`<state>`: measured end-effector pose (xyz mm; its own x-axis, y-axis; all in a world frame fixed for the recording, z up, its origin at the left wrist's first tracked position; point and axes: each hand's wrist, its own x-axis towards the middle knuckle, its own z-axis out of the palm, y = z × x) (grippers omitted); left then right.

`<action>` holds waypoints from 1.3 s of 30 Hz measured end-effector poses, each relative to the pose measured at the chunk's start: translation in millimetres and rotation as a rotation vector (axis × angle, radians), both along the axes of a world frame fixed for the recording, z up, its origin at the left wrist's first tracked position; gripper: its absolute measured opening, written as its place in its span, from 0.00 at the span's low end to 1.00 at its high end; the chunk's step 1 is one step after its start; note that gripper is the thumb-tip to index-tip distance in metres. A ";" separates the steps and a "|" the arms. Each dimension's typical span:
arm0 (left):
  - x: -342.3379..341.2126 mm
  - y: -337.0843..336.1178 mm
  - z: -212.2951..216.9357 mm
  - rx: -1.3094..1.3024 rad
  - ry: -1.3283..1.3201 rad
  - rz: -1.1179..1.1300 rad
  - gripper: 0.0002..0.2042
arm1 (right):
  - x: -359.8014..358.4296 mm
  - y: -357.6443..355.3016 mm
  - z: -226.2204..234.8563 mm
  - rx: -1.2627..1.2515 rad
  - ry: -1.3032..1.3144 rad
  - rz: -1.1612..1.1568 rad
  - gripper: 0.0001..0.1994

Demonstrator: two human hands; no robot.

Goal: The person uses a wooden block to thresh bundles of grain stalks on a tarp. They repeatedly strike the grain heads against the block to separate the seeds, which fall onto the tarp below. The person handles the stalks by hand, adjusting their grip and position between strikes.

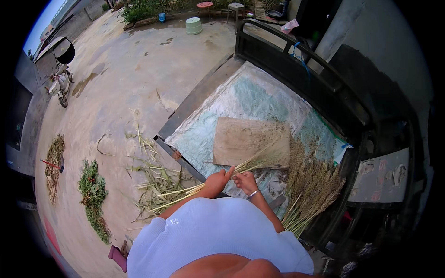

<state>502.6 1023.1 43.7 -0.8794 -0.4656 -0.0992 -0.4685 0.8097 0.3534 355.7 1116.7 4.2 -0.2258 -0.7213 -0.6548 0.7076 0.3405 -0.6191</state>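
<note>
A thin bunch of grain stalks [254, 162] crosses in front of me, its feathery seed heads reaching up over a wooden board [236, 139]. My left hand [217, 182] is closed around the stems, with the pale lower ends running back past my left forearm. Close beside it, my right hand [246, 182] has curled fingers closed at the same stems; a bracelet circles that wrist. The board lies flat on a whitish-green woven sheet [250, 92] spread over a cart bed. To the right of the board rests a large heap of seed-headed stalks [315, 185].
Stripped leaves and stalks [160, 183] litter the concrete at my left. Beyond them lie a green plant pile [92, 197] and a dried one [54, 164]. A dark metal rail [296, 44] edges the cart. Farther off are a pale green bucket [193, 26] and a scooter [60, 85].
</note>
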 end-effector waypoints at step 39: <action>5.1 -140.2 -33.7 0.226 0.237 -0.502 0.22 | 61.9 -25.3 37.4 0.055 0.335 -0.166 0.15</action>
<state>507.7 882.9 10.0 -0.9967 0.0228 0.0785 0.0650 0.8041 0.5910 417.7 1091.4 41.6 -0.5447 -0.6230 -0.5614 0.5174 0.2773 -0.8096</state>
